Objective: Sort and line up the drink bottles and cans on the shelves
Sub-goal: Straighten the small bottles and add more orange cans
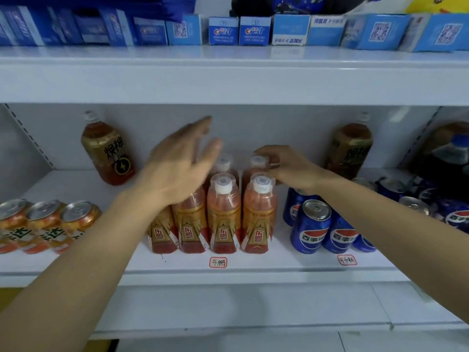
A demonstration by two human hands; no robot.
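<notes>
The right hand (pixel 286 168) pinches the cap of the far right orange bottle (pixel 256 166) in the middle cluster. The left hand (pixel 182 161) hovers with fingers spread wide above the left bottles (pixel 189 219). Blue cans (pixel 313 227) stand just right, orange cans (pixel 76 219) left, on the white shelf (pixel 253 265).

A shop. White shelves (pixel 228 80) carry rows of drinks, toothpaste boxes (pixel 238 31) above, and handwritten labels (pixel 218 262) along the edge.

Middle shelf (pixel 76 262): open lane between orange cans (pixel 50 222) and red-capped bottles (pixel 223 214); narrower gap before blue cans (pixel 314 224). Rear bare between two large gold bottles (pixel 107 151). Upper shelf board (pixel 228 82) limits headroom.
</notes>
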